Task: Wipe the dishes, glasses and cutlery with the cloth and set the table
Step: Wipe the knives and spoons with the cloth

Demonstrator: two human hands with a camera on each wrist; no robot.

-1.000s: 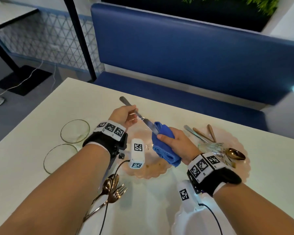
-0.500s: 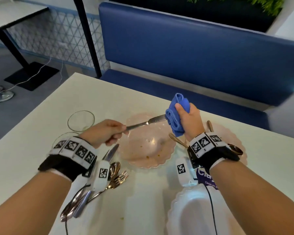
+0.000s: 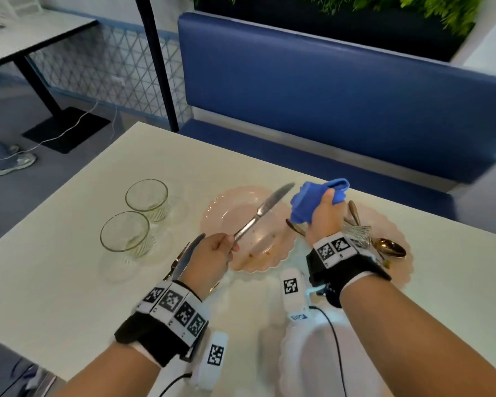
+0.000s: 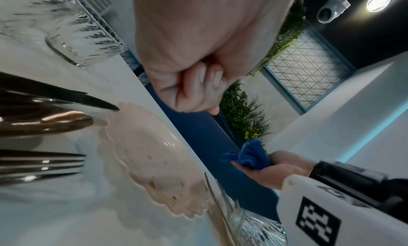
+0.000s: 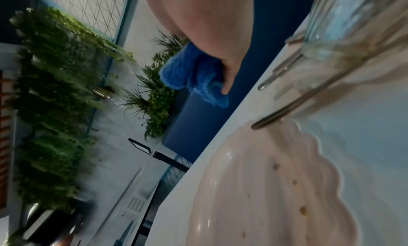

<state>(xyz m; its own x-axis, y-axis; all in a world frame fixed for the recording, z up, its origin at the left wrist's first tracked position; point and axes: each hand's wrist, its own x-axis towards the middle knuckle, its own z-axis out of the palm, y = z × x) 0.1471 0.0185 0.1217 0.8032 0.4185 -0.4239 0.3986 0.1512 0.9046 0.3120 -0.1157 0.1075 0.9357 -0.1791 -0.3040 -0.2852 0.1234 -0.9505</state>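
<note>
My left hand (image 3: 212, 257) grips the handle of a table knife (image 3: 265, 210), whose blade points up and to the right over a soiled pink plate (image 3: 212, 222). My right hand (image 3: 325, 216) holds a bunched blue cloth (image 3: 312, 200) just right of the blade tip, apart from it. In the left wrist view my curled fingers (image 4: 203, 80) hide the handle, and the blue cloth (image 4: 251, 155) shows further off. In the right wrist view the blue cloth (image 5: 194, 75) sits in my fist above the pink plate (image 5: 276, 188).
Two empty glass bowls (image 3: 135, 219) stand at the left. A second knife (image 3: 188, 255), spoon and fork lie under my left wrist. Another pink plate (image 3: 395, 233) at the right carries a whisk and spoons. A white plate (image 3: 312, 362) sits near the front edge. A blue bench (image 3: 327, 90) runs behind.
The cloth has slid off the knife blade and my right hand has pulled it away to the right. My left hand has tilted the knife so its blade points up and right.
</note>
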